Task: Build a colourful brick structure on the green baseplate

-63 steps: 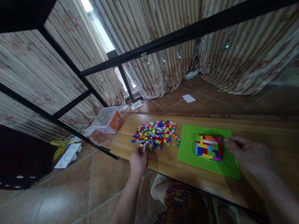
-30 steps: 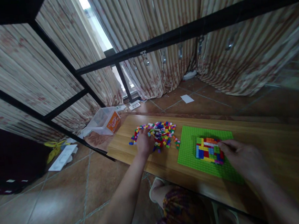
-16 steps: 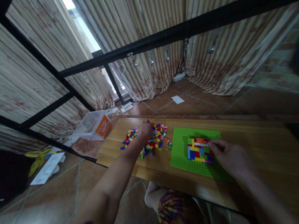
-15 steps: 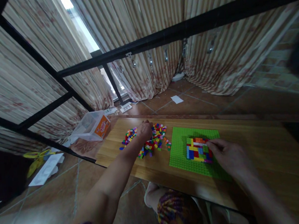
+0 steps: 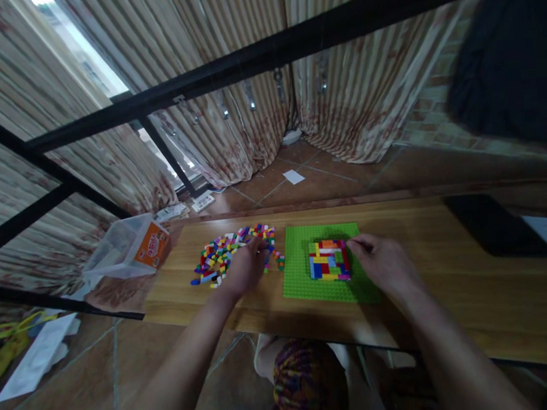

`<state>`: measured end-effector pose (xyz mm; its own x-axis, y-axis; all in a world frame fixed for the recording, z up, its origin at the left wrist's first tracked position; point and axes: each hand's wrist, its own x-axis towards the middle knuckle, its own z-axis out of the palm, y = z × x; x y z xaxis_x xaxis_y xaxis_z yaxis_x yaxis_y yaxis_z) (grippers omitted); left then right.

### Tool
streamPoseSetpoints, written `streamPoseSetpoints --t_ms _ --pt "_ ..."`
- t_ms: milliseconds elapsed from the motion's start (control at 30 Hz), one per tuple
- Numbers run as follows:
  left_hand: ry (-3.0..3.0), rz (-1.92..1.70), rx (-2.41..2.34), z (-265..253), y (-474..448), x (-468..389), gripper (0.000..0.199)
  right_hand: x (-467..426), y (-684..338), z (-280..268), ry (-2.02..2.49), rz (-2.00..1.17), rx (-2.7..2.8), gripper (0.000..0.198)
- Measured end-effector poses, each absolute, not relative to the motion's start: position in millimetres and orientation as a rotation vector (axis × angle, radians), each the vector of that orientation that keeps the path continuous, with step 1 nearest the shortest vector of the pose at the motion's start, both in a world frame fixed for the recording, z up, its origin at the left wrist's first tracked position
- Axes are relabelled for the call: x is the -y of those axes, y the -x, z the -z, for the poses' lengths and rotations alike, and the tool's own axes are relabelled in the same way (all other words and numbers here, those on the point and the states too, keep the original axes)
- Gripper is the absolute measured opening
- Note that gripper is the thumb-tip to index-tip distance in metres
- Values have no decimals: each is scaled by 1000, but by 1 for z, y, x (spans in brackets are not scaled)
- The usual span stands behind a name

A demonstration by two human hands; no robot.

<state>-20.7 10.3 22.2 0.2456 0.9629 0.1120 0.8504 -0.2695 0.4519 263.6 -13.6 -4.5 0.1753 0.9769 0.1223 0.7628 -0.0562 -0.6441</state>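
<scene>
Small multicoloured plastic bricks point(image 5: 220, 254) toward the left edge of the brown wooden table point(image 5: 174, 295), square green plastic baseplate point(image 5: 298, 266) to their right, rectangular multicoloured brick block point(image 5: 325, 261) on it, flat black slab point(image 5: 495, 225) by the back edge, farther right

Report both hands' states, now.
Left hand: curled at the loose bricks; grip can't be told.
Right hand: fingertips drawn together by the block; whether it holds anything can't be told.

left grip point(image 5: 246, 268), right grip point(image 5: 383, 261): bare | forearms point(image 5: 197, 353): bare | legwear point(image 5: 311, 382): dark, purple-yellow patterned
</scene>
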Motion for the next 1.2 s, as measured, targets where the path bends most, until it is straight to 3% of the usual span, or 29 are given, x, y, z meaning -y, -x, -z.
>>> streamPoseSetpoints --t_ms 200,467,800,1200 --pt "-2203 -601 -1270 -16 -46 13 23 16 -261 5 1823 -499 1664 37" --pt "-2231 -460 -1414 -10 -89 1 28 17 -263 2 1820 -506 1658 34" --pt "-2073 -713 -1605 7 -96 -2 15 19 -260 0 1783 -543 1694 33" --pt "-1803 -809 -1794 18 -88 5 24 15 -257 10 1962 -509 1677 30"
